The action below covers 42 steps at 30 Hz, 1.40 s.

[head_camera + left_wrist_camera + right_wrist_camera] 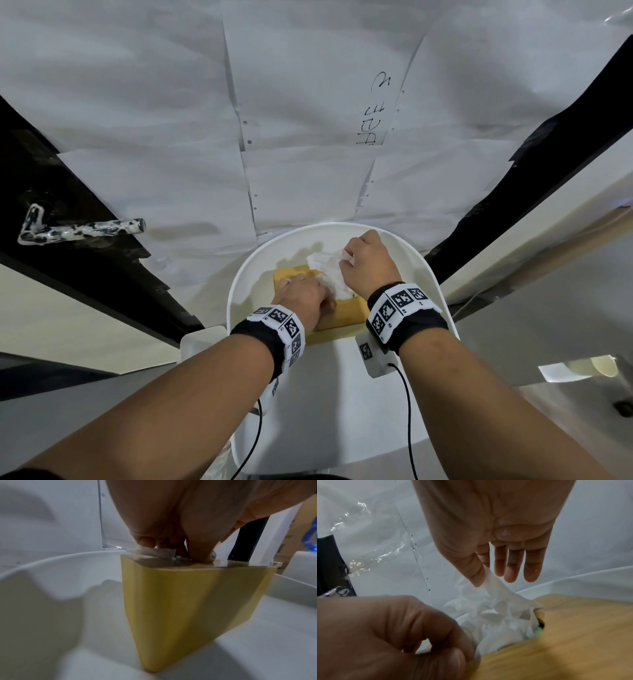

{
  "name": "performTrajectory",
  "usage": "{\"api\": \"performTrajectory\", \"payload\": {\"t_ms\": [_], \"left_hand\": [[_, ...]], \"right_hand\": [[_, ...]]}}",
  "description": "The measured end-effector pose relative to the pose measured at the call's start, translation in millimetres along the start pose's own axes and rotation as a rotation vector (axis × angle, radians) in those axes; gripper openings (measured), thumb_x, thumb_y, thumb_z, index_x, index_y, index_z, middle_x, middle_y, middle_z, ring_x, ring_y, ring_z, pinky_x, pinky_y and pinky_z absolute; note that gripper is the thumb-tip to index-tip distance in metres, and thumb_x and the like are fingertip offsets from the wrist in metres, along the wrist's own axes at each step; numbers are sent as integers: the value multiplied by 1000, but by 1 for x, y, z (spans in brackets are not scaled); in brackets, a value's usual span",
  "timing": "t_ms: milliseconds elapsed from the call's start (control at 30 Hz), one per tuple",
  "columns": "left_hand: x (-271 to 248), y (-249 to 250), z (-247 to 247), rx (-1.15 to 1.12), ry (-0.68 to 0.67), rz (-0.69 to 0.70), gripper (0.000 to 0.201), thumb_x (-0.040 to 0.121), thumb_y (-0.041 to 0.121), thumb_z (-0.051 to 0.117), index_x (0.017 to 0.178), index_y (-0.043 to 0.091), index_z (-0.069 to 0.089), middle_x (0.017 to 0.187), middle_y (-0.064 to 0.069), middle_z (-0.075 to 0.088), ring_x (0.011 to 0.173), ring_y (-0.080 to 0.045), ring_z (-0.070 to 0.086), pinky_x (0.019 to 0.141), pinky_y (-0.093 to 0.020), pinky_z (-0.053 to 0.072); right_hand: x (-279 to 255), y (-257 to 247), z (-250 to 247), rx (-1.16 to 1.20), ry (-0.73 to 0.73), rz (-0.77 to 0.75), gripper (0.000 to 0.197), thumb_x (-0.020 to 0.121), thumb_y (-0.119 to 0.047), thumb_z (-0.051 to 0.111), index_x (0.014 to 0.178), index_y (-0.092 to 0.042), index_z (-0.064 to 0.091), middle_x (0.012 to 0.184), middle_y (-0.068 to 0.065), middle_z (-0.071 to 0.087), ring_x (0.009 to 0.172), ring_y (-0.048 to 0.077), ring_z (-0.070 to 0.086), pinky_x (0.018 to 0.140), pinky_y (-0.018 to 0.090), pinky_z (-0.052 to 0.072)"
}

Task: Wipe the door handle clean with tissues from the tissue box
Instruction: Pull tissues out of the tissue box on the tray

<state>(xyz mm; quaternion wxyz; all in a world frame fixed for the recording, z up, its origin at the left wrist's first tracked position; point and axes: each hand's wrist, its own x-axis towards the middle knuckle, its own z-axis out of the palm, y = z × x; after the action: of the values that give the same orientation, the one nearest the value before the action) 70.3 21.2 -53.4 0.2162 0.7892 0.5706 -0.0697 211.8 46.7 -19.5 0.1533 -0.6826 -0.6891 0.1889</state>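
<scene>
Yellow tissue box [346, 313] sits in a white tray [246, 274] near centre of the head view, w/ white tissue [329, 270] bunched up out of its top slot.

Right hand [368, 262] is above the far right part of the box. In the right wrist view its thumb and index finger pinch a strand of tissue [496, 588]; the other three fingers [511, 566] hang straight-ish, apart from the paper. Tissue runs down from the pinch into the box opening [537, 623], still partly inside.

Left hand [303, 296] is on the near left part of the box top, fingers curled down. Left wrist view: fingertips [202, 553] press on the box top [240, 564] right beside the slot, w/ a bit of tissue or clear film [154, 551] touching them; can't tell which it is. Left hand looks to be pressing, not clearly gripping anything.

Door handle [80, 231] is far left in the head view, on a dark door edge, well apart from both hands. It's a lever type, smeared w/ white and dark residue. White paper sheets [308, 120] cover the door surface beyond the tray, some handwriting on one. Both wrists wear black bands w/ marker tags [397, 306].
</scene>
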Motion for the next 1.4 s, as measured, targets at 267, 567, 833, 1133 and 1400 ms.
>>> {"api": "performTrajectory", "payload": {"t_ms": [267,567,833,1133,1400], "left_hand": [[-13,-14,-5,-261,78,30,26,88,18,57,112,20,65,113,1,63,108,-21,57,95,-32,44],[-28,-25,-7,-821,158,-70,69,93,34,53,148,35,11,116,0,62,109,-18,59,102,-30,40],[-32,-21,-16,-976,212,-72,66,94,24,56,148,28,17,114,2,57,108,-16,56,92,-24,40],[-37,-28,-26,-1097,374,-166,9,93,19,56,87,18,49,85,-1,64,82,-18,66,68,-26,48],[-63,-59,-50,-1059,532,-235,19,90,6,50,100,20,57,94,-12,62,74,-24,62,70,-36,58]], "right_hand": [[-3,-10,-18,34,-60,3,11,87,-16,52,95,-11,56,92,4,60,89,25,56,77,33,48],[-13,-33,-24,38,-144,-111,24,93,-14,47,114,-6,56,114,14,57,109,31,54,94,41,45],[-21,-37,-27,129,-213,-123,7,95,-10,43,93,-12,49,87,8,53,81,26,51,70,29,41],[-16,-35,-27,57,-176,-111,17,96,-17,45,80,-11,43,91,12,53,86,27,50,74,30,37],[-25,-73,-22,184,-148,-162,16,94,-10,45,101,-5,58,89,13,61,87,28,56,74,28,41]]}}
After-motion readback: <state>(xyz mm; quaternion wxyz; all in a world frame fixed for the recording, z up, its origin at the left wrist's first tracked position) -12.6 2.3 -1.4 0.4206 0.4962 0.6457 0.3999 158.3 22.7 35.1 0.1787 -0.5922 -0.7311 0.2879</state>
